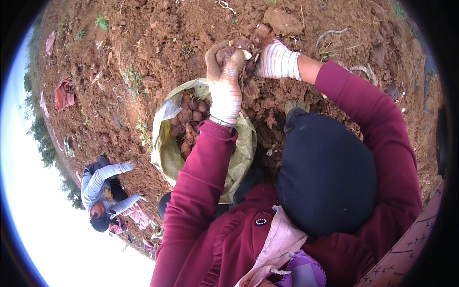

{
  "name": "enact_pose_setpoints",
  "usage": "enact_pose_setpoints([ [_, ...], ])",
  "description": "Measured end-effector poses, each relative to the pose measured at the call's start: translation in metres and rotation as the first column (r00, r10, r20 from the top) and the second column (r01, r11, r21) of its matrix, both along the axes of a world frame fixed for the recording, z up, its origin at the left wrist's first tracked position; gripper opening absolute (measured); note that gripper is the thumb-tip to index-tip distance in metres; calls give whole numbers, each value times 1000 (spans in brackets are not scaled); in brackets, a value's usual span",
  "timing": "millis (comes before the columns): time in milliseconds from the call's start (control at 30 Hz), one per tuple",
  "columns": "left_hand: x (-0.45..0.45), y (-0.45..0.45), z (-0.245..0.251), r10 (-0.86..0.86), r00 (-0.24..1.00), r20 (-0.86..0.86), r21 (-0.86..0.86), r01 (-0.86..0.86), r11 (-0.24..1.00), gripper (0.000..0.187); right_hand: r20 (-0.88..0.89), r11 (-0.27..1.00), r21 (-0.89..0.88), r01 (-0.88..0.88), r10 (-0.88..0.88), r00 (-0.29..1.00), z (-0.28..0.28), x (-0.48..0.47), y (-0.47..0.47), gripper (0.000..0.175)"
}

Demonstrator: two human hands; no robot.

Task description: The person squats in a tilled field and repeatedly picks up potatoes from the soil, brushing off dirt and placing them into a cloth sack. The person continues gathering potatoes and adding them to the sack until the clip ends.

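A clump of soil-covered tubers (pixel 244 48) is held between my two gloved hands at the top centre. My left hand (pixel 226 79), in a striped knit glove with muddy fingers, curls around its left side. On the other side my right hand (pixel 277 61), in a similar striped glove, grips the clump, its fingertips partly hidden. Just below my left hand stands an open, pale yellow-green woven sack (pixel 163 143). Reddish-brown tubers (pixel 192 114) lie inside it, partly covered by my left wrist and sleeve.
Loose brown soil (pixel 172 43) with clods and small weeds surrounds the sack. A larger clod (pixel 283 22) lies beyond my hands. At the lower left a co-worker (pixel 104 190) bends over the ground. Crumpled pink bags (pixel 64 94) lie at the left.
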State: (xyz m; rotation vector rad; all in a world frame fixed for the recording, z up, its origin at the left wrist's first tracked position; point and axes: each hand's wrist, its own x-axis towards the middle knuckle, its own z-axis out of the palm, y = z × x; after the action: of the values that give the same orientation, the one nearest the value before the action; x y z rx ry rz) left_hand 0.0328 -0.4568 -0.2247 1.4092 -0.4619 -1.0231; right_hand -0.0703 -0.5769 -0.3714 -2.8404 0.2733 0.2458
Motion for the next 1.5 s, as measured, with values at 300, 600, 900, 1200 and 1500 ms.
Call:
enact_pose_setpoints([
  [300,-7,42,-34,-40,680,-732,24,84,996,53,-220,814,296,499,-450,865,53,-13,-44,46],
  [600,-13,109,-13,-182,956,-229,404,263,876,77,-307,958,268,107,-20,951,-4,-34,27,37],
  [900,78,277,69,-88,552,829,440,-548,712,91,128,254,965,71,-687,715,84,-23,6,20],
  [1200,82,326,64,763,613,-207,480,-616,625,42,77,856,406,319,-380,922,55,34,-35,38],
  [1500,123,323,179,493,843,214,231,-534,813,42,-341,868,104,486,-428,837,-1,11,-80,31],
])
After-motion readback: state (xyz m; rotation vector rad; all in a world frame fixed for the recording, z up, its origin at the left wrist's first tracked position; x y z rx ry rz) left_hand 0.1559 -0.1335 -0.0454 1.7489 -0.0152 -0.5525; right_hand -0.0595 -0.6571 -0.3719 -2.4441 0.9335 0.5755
